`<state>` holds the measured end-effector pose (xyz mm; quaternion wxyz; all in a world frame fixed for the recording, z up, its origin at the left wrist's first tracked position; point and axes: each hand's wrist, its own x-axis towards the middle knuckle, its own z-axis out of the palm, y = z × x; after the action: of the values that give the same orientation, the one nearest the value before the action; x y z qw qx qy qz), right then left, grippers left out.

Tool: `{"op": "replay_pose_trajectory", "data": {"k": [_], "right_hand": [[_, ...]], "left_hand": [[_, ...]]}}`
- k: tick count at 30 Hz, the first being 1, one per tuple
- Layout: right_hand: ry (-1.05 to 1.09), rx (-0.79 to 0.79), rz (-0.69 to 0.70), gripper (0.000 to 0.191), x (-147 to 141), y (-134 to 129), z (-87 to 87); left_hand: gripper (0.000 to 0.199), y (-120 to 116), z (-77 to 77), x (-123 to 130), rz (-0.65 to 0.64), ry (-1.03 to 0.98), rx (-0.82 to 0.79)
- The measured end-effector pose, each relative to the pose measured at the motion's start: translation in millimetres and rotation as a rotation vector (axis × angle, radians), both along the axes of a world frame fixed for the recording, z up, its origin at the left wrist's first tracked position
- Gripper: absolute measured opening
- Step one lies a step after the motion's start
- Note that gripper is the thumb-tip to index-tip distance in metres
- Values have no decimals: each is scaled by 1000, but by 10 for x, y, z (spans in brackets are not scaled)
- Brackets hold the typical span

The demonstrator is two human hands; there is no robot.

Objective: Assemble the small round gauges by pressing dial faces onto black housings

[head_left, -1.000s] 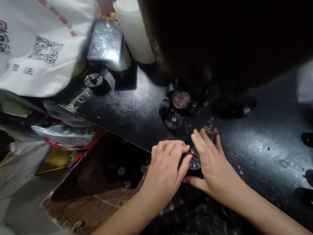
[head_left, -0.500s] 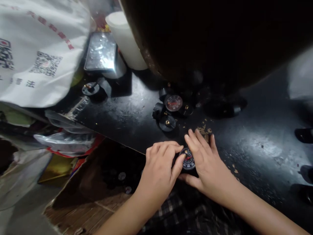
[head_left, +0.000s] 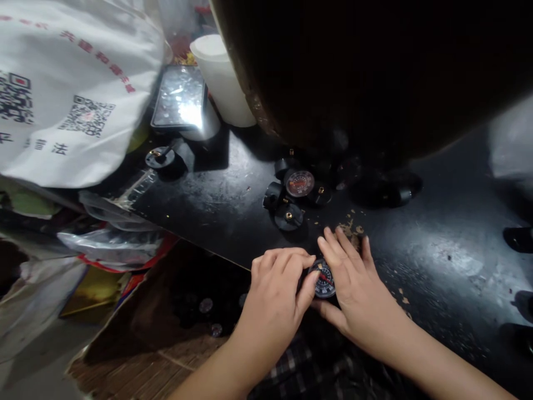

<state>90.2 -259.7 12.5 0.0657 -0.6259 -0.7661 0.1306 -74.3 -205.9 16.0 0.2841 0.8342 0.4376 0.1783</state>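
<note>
A round pressure gauge (head_left: 324, 279) with a black dial, white numerals and a red needle is between my hands at the table's near edge. My left hand (head_left: 283, 278) pinches its left rim, thumb and index fingertip by a small yellowish spot on the dial. My right hand (head_left: 353, 278) braces the gauge from the right in the crook of its thumb, its other fingers stretched forward over the tabletop. Both palms hide the gauge's sides and underside. Beyond them lies a cluster of black gauge housings (head_left: 288, 216) with brass fittings, and another gauge (head_left: 300, 183) faces up among them.
A large dark object (head_left: 353, 66) overhangs the back of the black table (head_left: 216, 216). At left stand a white printed bag (head_left: 83, 66), a shiny box (head_left: 179, 97), a white cylinder (head_left: 225, 83) and one housing (head_left: 160, 158). Below, an open cardboard box (head_left: 137, 361) contains gauges.
The view has shifted slightly, so everything sits a little lower and to the right. Both hands keep nearly the same grip on the gauge; its dial looks slightly rotated.
</note>
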Motion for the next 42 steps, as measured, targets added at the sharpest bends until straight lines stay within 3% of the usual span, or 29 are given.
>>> {"op": "replay_pose_trajectory", "data": {"k": [4,8,12,17,23,26,28,30,31,33,35,37,40,42], "right_hand": [[185,-78,-14,60,82,7,68],[759,-299,-146,57,104,-48,250],[1297,-582,-320,61,-19,-117,308],[1480,-736,-414,63,-168,-93,265],[1509,-797,-456,58,-216,-59,258],[1368,-819,-383,65,-148,34,313],[1081,-603,-371,58,-82,183,347],[711,-226,-317,40,-36,379,336],[547,-68,-249,35,-27,476,311],[302,89,-82,39,-37,625,234],[165,122,15,42,-64,692,158],[145,155,20,41,-93,693,104],[230,194,-3,45,-149,687,57],[250,193,8,46,-196,721,39]], "left_hand": [[20,45,-7,-96,-65,-39,-101],[37,-26,43,-294,-127,-237,-231],[61,-158,140,-391,-107,-252,-193],[54,-201,251,-388,-61,-174,-249],[38,-129,200,-447,8,-263,-468],[34,-91,153,-515,50,-410,-660],[32,-79,136,-560,111,-488,-764],[32,-81,124,-610,188,-525,-821],[31,-88,112,-645,221,-531,-835],[32,-115,50,-759,271,-524,-840],[35,-153,-81,-946,299,-443,-816],[37,-188,-272,-1177,346,-251,-697],[33,-191,-522,-1415,463,66,-305],[29,-155,-548,-1384,460,82,-104]]}}
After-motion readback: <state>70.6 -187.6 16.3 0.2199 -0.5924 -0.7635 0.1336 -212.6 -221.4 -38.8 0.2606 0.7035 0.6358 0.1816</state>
